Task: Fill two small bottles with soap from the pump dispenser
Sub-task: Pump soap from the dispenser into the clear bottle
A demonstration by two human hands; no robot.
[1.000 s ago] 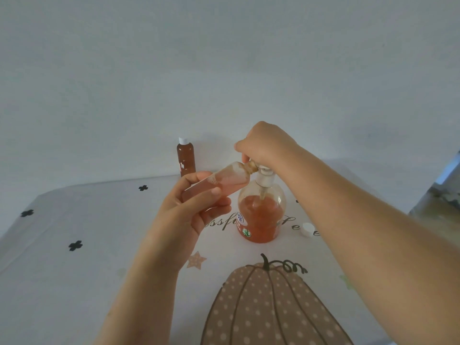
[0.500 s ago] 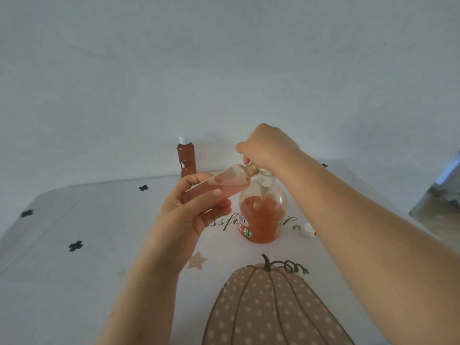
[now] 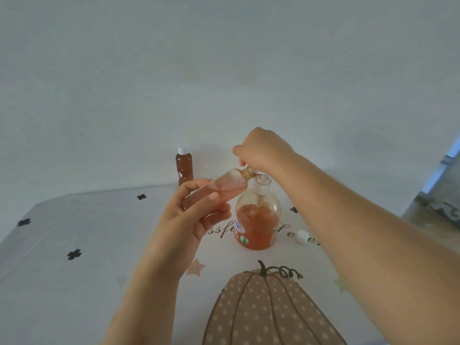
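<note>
We hold the small bottle tilted, its neck against the spout of the pump dispenser, just up-left of the dispenser's collar. Our left hand wraps the bottle's lower body, thumb across the front. Our right hand sits on top of the dispenser, fingers curled down over the pump head.

The bottle is partly filled with orange soap. We judge it light, thin-walled plastic, slick if soap runs. Best gripped mid-body, gently, not at the neck.

The dispenser, about half full, stands on the desk. A second bottle, capped and full, stands behind-left of the dispenser. A loose white cap lies to its right.
</note>
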